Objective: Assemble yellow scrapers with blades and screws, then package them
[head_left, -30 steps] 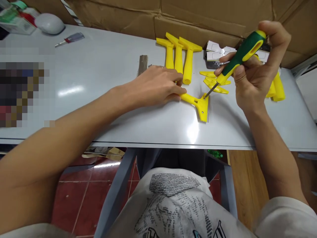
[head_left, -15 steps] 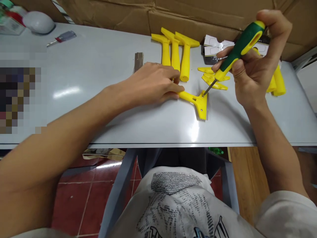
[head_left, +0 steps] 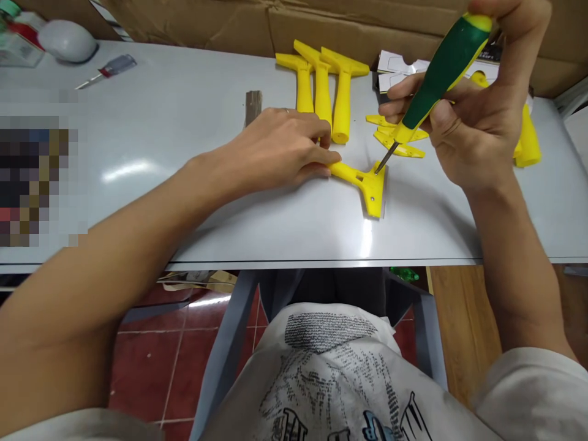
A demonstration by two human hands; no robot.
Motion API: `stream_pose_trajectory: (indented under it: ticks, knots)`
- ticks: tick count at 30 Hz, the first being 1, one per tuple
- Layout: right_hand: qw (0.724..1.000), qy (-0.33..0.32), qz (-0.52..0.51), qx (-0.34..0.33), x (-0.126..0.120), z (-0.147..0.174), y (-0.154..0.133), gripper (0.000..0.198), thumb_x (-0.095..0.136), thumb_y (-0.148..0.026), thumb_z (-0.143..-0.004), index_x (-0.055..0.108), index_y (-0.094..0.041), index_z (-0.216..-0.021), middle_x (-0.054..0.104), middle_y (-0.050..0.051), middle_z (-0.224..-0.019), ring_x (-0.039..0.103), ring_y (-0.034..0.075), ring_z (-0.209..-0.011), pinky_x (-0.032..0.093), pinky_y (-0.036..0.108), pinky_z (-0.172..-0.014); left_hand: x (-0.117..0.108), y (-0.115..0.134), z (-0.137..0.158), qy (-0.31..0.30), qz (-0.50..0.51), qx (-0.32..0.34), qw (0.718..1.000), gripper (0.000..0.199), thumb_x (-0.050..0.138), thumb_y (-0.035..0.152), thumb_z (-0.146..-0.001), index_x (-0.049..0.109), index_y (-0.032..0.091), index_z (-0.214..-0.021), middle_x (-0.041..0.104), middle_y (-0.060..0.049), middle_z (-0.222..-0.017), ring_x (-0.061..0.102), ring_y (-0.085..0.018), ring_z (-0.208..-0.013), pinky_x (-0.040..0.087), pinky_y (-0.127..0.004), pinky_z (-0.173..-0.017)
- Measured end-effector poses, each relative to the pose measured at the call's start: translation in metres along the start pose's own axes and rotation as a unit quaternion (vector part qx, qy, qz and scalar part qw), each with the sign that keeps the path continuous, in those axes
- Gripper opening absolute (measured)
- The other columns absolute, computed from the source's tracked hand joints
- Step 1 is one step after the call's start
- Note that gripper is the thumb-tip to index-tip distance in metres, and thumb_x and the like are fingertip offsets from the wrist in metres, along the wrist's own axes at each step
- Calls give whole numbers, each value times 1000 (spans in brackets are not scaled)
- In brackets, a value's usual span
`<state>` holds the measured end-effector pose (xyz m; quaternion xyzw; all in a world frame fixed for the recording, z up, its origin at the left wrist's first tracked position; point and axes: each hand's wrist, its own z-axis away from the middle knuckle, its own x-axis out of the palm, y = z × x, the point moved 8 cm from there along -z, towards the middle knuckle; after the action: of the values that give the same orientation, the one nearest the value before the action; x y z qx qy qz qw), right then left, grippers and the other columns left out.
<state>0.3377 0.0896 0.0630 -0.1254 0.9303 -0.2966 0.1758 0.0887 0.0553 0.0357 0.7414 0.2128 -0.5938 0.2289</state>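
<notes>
A yellow scraper (head_left: 367,182) lies on the white table, its wide head to the right with a thin blade along the edge. My left hand (head_left: 294,147) grips the end of its handle, fingers closed round it. In my right hand (head_left: 478,128) is a green and yellow screwdriver (head_left: 443,73), tilted, with the index finger over its top end. Its tip meets the upper screw hole in the scraper's head; a second screw shows lower down. Behind the scraper lie several small yellow clamp plates (head_left: 399,149), partly hidden by the right hand.
Three yellow scraper bodies (head_left: 342,98) lie at the back, beside a small stack of blades (head_left: 253,107). White and black boxes (head_left: 392,62) stand against the cardboard (head_left: 206,30). A clear-handled screwdriver (head_left: 117,65) and a white rounded object (head_left: 68,41) are at the far left. More yellow pieces (head_left: 529,138) lie right.
The screwdriver's handle has turned in my right hand, showing more green, and the hand has shifted slightly. Its tip stays at the upper screw hole. My left hand still holds the scraper's handle.
</notes>
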Motion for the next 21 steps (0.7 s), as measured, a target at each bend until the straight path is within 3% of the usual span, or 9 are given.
stream_pose_trajectory:
  ticks: [2,3,4,7,12,14,17,19,21]
  knots:
    - [998,-38,-11,39,16,-2,-23,87,103,-76,-90,55,-65,-162,83,-18,-132,91,28,-135,79,63,-119,2,0,0,-10,-18,7,1000,39,58,44,-125,93,40,-141,86,-10,-136,77,-36,-127,61,-51,-99]
    - [992,-27,5,121,19,-1,-27,64,95,-58,-108,59,-60,-161,83,-18,-140,86,23,-146,71,65,-135,4,0,0,-14,-28,10,999,41,56,44,-127,93,38,-142,85,-10,-137,76,-34,-127,60,-51,-99]
    - [984,-13,28,174,20,0,-34,53,90,-45,-115,62,-54,-160,82,-17,-148,82,20,-152,67,65,-141,6,-1,-1,-17,-37,13,999,43,53,45,-128,92,35,-143,85,-9,-138,74,-32,-125,60,-50,-99]
    - [983,-6,43,180,26,-1,-55,49,92,-47,-113,64,-50,-153,81,-20,-150,83,20,-148,72,64,-135,9,-5,-1,-12,-44,17,999,47,50,48,-131,91,29,-142,84,-11,-140,70,-30,-120,58,-50,-100]
    - [979,95,92,154,6,3,-32,85,101,-69,-94,44,-46,-152,85,-15,-140,90,20,-113,83,58,-115,8,-3,-1,15,-41,56,997,46,52,51,-131,91,30,-140,86,-10,-130,66,-29,-118,57,-48,-98]
    - [974,98,109,175,6,5,-24,93,97,-75,-93,36,-44,-157,86,-15,-126,92,22,-115,81,61,-122,7,3,0,18,-73,60,995,46,51,48,-130,92,28,-138,86,-12,-129,69,-31,-116,57,-48,-92]
    - [958,111,127,233,10,7,-29,96,99,-67,-91,39,-50,-163,86,-16,-113,91,27,-133,72,57,-136,4,21,3,12,-85,42,995,44,53,42,-128,93,24,-130,84,-16,-125,77,-36,-114,55,-48,-86]
    - [944,127,178,247,12,7,-40,78,94,-64,-97,51,-52,-161,87,-17,-132,90,29,-139,73,54,-134,2,39,7,13,-71,28,997,40,56,37,-127,91,20,-125,82,-17,-118,80,-38,-112,55,-47,-86]
    - [934,140,234,229,15,6,-53,67,87,-62,-101,58,-51,-160,75,-20,-165,93,29,-129,79,53,-123,1,59,12,18,-74,15,997,37,56,31,-126,89,15,-120,80,-17,-109,81,-37,-105,54,-45,-85]
